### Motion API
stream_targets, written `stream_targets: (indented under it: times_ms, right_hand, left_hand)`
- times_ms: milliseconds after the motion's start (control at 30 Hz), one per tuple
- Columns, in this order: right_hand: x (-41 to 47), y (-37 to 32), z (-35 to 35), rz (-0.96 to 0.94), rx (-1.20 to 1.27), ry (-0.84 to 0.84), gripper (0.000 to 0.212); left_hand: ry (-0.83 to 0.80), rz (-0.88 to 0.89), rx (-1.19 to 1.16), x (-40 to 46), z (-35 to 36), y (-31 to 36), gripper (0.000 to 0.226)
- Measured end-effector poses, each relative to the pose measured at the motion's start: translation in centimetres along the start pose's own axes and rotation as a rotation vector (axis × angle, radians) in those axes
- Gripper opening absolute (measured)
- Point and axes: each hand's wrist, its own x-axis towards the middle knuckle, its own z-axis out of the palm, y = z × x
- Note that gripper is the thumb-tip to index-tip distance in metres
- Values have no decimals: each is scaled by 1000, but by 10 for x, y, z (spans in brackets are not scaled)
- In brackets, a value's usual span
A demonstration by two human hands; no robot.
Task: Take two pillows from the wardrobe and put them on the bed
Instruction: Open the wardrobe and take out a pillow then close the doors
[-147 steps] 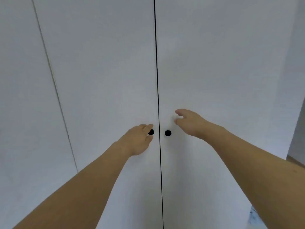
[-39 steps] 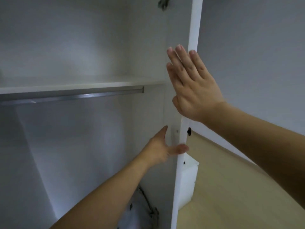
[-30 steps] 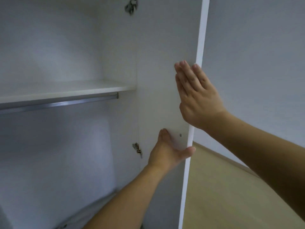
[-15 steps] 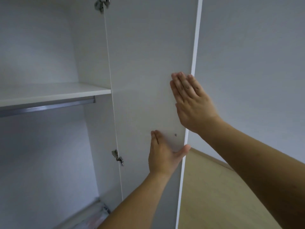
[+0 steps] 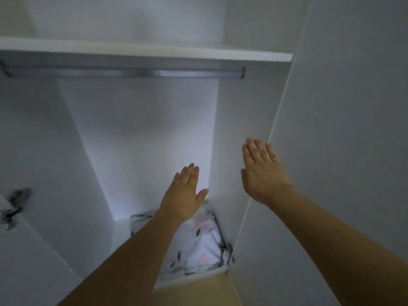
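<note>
The white wardrobe (image 5: 141,138) stands open in front of me. On its floor, at the lower right corner, lies a white pillow (image 5: 199,244) with a pink and grey floral print, partly hidden behind my left forearm. My left hand (image 5: 184,195) hangs in the air above the pillow with straight fingers and holds nothing. My right hand (image 5: 261,171) is flat, fingers straight, near the edge of the open right door (image 5: 331,151); whether it touches the door I cannot tell. Only one pillow shows.
A white shelf (image 5: 154,53) spans the wardrobe near the top, with a metal hanging rail (image 5: 123,72) under it. The left door's hinge (image 5: 13,204) shows at the left edge. Light wooden floor (image 5: 198,292) lies below the wardrobe front.
Both hands have come off the right door's inner face and edge. My view has swung left and down into the wardrobe, bringing the pillow on its floor into sight.
</note>
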Motion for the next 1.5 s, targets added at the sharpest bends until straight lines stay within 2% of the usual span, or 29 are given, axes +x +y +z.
stream_targets:
  times_ms: [133, 300, 533, 733, 900, 1067, 1267, 1333, 1433, 1500]
  right_hand:
    - [48, -94, 73, -186, 152, -171, 65]
    - [76, -169, 200, -283, 248, -354, 65]
    - [71, -239, 461, -273, 322, -578, 69]
    - [41, -300, 715, -328, 299, -743, 76]
    - [20, -334, 858, -316, 261, -732, 101]
    - [20, -350, 924, -350, 248, -681, 123]
    - [29, -366, 948, -337, 248, -706, 139]
    - [29, -371, 951, -321, 244, -692, 142]
    - [28, -375, 954, -310, 232, -662, 143]
    - [28, -377, 955, -290, 245, -638, 137]
  left_hand:
    - [-89, -127, 66, -16, 31, -93, 70]
    - [-264, -217, 96, -32, 113, -180, 69]
    - [-525, -314, 72, -63, 337, -261, 71]
    - [-730, -278, 54, -80, 587, -328, 82]
    - [-732, -235, 151, -92, 729, -373, 103]
    - [-718, -206, 255, -93, 789, -403, 121]
    - [-798, -165, 277, -83, 808, -417, 128]
    - [-724, -136, 296, -81, 812, -424, 113]
    - [-583, -118, 320, -73, 811, -434, 68]
    - [-527, -109, 313, -63, 808, -438, 55]
